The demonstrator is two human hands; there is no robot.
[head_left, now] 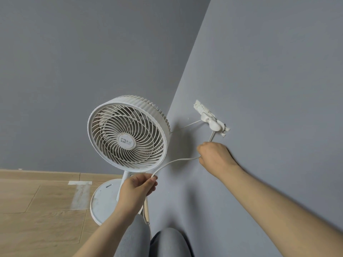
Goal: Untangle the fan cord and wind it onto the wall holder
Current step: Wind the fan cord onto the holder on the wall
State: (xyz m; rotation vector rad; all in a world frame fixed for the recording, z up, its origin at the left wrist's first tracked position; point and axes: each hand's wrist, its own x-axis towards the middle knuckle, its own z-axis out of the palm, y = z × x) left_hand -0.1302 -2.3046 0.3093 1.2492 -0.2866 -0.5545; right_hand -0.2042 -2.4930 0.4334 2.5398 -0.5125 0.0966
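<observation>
A white pedestal fan (128,132) stands in the corner on a round base (104,203). Its pale grey cord (176,161) sags between my two hands. My left hand (138,188) pinches the cord in front of the fan's stem. My right hand (215,158) grips the cord against the right wall, just below the white wall holder (211,119). From my right hand the cord rises to the holder, and another strand (191,125) leaves the holder leftward behind the fan. How many turns lie on the holder is unclear.
Grey walls meet in a corner behind the fan. Wooden floor (37,210) with a strip of white tape (79,182) spreads to the left. My knees in grey trousers (167,242) are at the bottom, close to the right wall.
</observation>
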